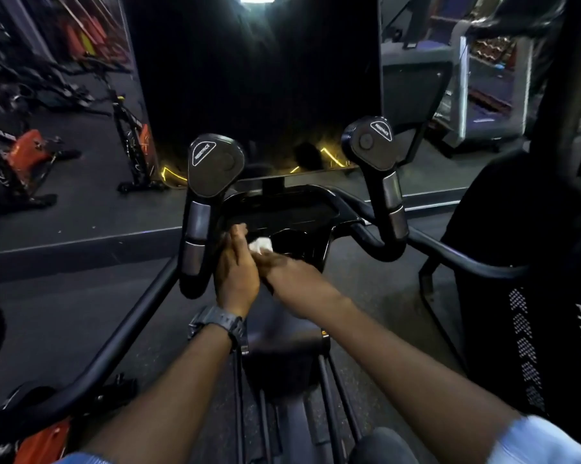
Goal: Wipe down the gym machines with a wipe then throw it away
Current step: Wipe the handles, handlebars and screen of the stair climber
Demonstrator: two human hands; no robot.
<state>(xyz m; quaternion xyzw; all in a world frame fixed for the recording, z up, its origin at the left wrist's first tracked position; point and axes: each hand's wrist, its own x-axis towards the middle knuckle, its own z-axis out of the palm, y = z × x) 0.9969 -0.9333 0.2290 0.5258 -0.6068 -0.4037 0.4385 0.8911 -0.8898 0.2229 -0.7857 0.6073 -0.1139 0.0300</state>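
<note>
A black cardio machine stands in front of me, with a dark console screen (259, 78), a tray below it (282, 212) and two upright handles marked "resistance" (212, 165) (371, 142). A small crumpled white wipe (260, 244) lies against the tray's lower left edge. My right hand (279, 262) presses on the wipe, blurred. My left hand (237, 269), with a dark watch on the wrist, sits right beside it, fingers pointing up toward the tray next to the left handle. The two hands touch, and which fingers grip the wipe is hard to tell.
Orange and black spin bikes (24, 162) stand on the dark floor at the left. A grey machine (463, 88) stands at the back right. A black padded post with white lettering (530, 296) rises close on my right. Curved black side rails (115, 336) run along both sides.
</note>
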